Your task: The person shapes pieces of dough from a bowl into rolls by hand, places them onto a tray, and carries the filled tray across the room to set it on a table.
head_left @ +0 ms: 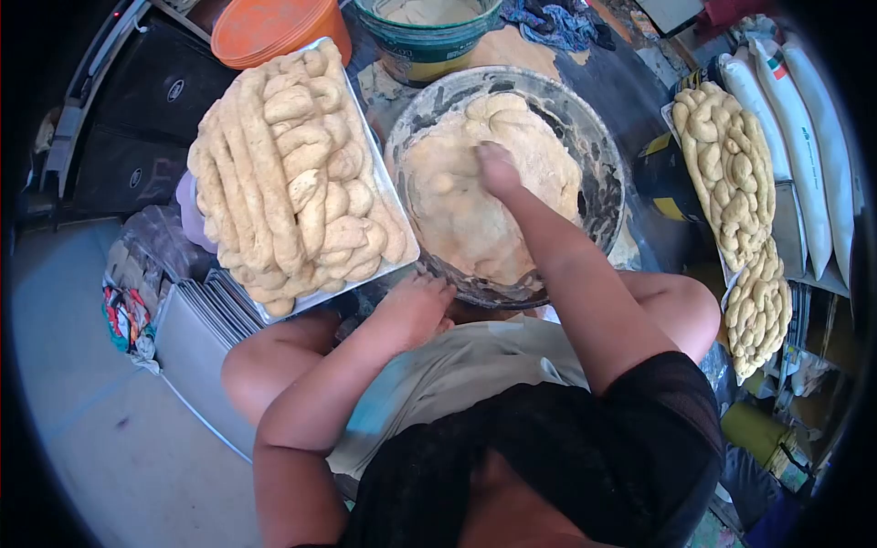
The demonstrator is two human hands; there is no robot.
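A large mass of pale dough (457, 205) fills a wide round basin (607, 192) with a dark, flour-smeared inner wall. My right hand (499, 170) is closed like a fist and presses on the upper middle of the dough. At the near left of the basin, my left hand (418, 309) has its fingers curled against the rim; the fingertips are partly hidden. Left of the basin, a tray (388, 203) bears long dough strips and thick twisted dough pieces (297, 164) in a heap.
Beyond the basin stand a green bucket (425, 46) and an orange tub (274, 32). To the right, braided dough (731, 173) lies on trays near white sacks (802, 119). Stacked metal trays (203, 324) stand at my left knee. Dark cases (151, 100) are at the far left.
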